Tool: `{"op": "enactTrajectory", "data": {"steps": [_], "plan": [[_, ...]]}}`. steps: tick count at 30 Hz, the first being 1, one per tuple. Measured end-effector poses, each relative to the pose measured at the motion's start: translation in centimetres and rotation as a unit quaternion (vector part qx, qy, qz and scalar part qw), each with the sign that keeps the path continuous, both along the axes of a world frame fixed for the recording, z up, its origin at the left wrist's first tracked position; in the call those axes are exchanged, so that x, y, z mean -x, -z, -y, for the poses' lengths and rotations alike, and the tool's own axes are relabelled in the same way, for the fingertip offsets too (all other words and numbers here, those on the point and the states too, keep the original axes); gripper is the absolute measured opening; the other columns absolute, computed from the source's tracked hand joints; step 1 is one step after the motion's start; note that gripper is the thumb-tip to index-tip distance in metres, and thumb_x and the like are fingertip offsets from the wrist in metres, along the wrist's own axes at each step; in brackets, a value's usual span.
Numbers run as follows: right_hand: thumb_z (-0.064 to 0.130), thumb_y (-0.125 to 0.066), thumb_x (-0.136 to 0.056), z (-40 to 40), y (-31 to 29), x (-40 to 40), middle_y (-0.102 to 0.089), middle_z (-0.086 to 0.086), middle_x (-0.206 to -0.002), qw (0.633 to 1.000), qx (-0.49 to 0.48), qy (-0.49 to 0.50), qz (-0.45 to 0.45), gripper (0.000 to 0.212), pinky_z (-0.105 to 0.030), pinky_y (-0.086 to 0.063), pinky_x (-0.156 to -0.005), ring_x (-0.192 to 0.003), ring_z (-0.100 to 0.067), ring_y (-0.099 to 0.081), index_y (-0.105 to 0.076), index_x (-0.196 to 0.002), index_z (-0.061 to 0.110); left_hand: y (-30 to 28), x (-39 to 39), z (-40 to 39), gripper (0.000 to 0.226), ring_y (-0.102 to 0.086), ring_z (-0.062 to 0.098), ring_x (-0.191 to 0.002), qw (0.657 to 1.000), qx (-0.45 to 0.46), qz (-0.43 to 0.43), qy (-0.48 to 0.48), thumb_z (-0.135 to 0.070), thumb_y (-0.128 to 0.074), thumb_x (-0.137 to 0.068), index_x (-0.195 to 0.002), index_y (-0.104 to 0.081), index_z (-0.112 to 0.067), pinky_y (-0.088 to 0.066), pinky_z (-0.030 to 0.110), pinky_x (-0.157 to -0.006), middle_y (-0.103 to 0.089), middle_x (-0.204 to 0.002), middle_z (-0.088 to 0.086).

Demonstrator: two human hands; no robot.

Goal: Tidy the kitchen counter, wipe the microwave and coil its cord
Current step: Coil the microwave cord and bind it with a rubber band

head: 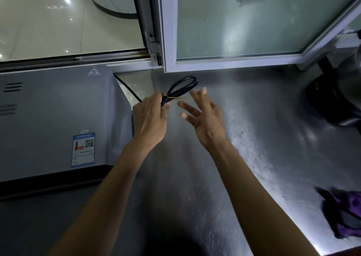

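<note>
Two hands: left hand (150,118) grips one coiled cord (182,87); right hand (205,118) fingers spread, stretching one rubber band (183,98).

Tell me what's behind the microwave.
A black cord comes out from behind the microwave and runs to the coil gripped by the left hand. A window frame stands behind. Where the cord attaches is hidden.

Brushed, shiny metal counter (244,138), matt grey microwave (54,118) casing, glossy black cord (183,83), seemingly rubbery.
</note>
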State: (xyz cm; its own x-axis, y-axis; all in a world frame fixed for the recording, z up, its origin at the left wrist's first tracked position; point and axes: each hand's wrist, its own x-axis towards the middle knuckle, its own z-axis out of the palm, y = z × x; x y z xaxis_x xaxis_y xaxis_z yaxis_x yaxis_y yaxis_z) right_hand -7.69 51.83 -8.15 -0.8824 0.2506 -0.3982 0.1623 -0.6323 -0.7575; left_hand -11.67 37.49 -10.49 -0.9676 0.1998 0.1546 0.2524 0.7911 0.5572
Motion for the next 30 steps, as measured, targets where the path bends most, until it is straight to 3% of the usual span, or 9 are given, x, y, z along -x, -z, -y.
{"op": "enactTrajectory", "data": {"steps": [3, 7, 12, 16, 20, 23, 27, 30], "plan": [[0.045, -0.058, -0.094, -0.4, -0.6, -0.1, -0.068, -0.002, -0.124, 0.996, -0.073, -0.057, -0.004, 0.039, -0.044, -0.062, -0.072, -0.098, -0.037, -0.072, -0.070, -0.112, 0.012, -0.4, 0.2, -0.1, 0.010, -0.050, 0.024, -0.075, 0.999, 0.026, -0.023, 0.022, -0.026, -0.047, -0.102, -0.095, -0.047, -0.018, -0.037, 0.040, -0.078, -0.054, -0.079, 0.001], [0.047, -0.054, -0.098, -0.5, -1.2, -0.2, -0.075, 0.010, -0.100, 0.987, -0.149, -0.066, 0.008, 0.038, -0.052, -0.061, -0.075, -0.092, -0.030, -0.074, -0.072, -0.108, 0.015, -0.3, 0.0, -0.1, 0.007, -0.047, 0.020, -0.072, 0.998, 0.051, -0.032, 0.034, -0.023, -0.049, -0.102, -0.100, -0.052, -0.017, -0.029, 0.034, -0.077, -0.052, -0.077, -0.003], [0.049, -0.053, -0.097, -0.6, -1.4, -0.3, -0.075, 0.014, -0.096, 0.978, -0.197, -0.075, 0.002, 0.046, -0.050, -0.062, -0.075, -0.091, -0.025, -0.075, -0.069, -0.114, 0.010, 0.1, 0.1, 0.4, 0.004, -0.047, 0.016, -0.072, 0.997, 0.054, -0.033, 0.045, -0.024, -0.052, -0.101, -0.099, -0.052, -0.020, -0.033, 0.034, -0.081, -0.053, -0.077, -0.006], [0.052, -0.056, -0.095, -1.2, -1.2, -0.5, -0.075, 0.005, -0.104, 0.968, -0.235, -0.084, 0.018, 0.044, -0.048, -0.062, -0.075, -0.091, -0.020, -0.075, -0.070, -0.113, 0.015, 0.3, 0.2, 0.5, 0.005, -0.042, 0.012, -0.073, 0.993, 0.088, -0.038, 0.063, -0.019, -0.055, -0.100, -0.096, -0.051, -0.022, -0.029, 0.033, -0.082, -0.041, -0.073, -0.014], [0.056, -0.062, -0.091, -2.3, -0.7, -0.9, -0.074, 0.004, -0.106, 0.950, -0.293, -0.107, 0.032, 0.038, -0.046, -0.063, -0.075, -0.089, -0.015, -0.075, -0.071, -0.109, 0.024, 0.8, 0.0, 0.9, 0.013, -0.051, 0.018, -0.087, 0.984, 0.139, -0.057, 0.098, -0.011, -0.056, -0.096, -0.102, -0.054, -0.022, -0.029, 0.038, -0.090, -0.045, -0.084, -0.010], [0.060, -0.066, -0.086, -3.6, -0.4, -1.1, -0.074, 0.007, -0.099, 0.920, -0.365, -0.137, 0.045, 0.028, -0.046, -0.063, -0.076, -0.086, -0.012, -0.074, -0.070, -0.097, 0.035, 0.9, -0.2, 0.8, 0.017, -0.054, 0.025, -0.091, 0.972, 0.169, -0.088, 0.137, -0.008, -0.059, -0.092, -0.103, -0.054, -0.021, -0.033, 0.045, -0.092, -0.048, -0.083, -0.005], [0.073, -0.066, -0.076, -5.0, -0.1, -0.8, -0.074, 0.008, -0.095, 0.858, -0.475, -0.185, 0.067, 0.062, -0.040, -0.063, -0.076, -0.081, -0.009, -0.073, -0.074, -0.112, 0.023, 0.7, -0.1, 0.7, 0.019, -0.053, 0.025, -0.092, 0.955, 0.206, -0.105, 0.185, -0.008, -0.059, -0.090, -0.104, -0.054, -0.021, -0.032, 0.047, -0.094, -0.054, -0.086, 0.000], [0.073, -0.064, -0.077, -5.5, -0.5, -0.1, -0.075, 0.008, -0.093, 0.827, -0.502, -0.242, 0.074, 0.059, -0.039, -0.063, -0.074, -0.076, -0.009, -0.073, -0.076, -0.108, 0.024, 0.6, 0.0, 0.9, 0.020, -0.052, 0.025, -0.090, 0.948, 0.220, -0.106, 0.203, -0.006, -0.058, -0.089, -0.101, -0.053, -0.020, -0.032, 0.046, -0.093, -0.052, -0.085, 0.000]]}}
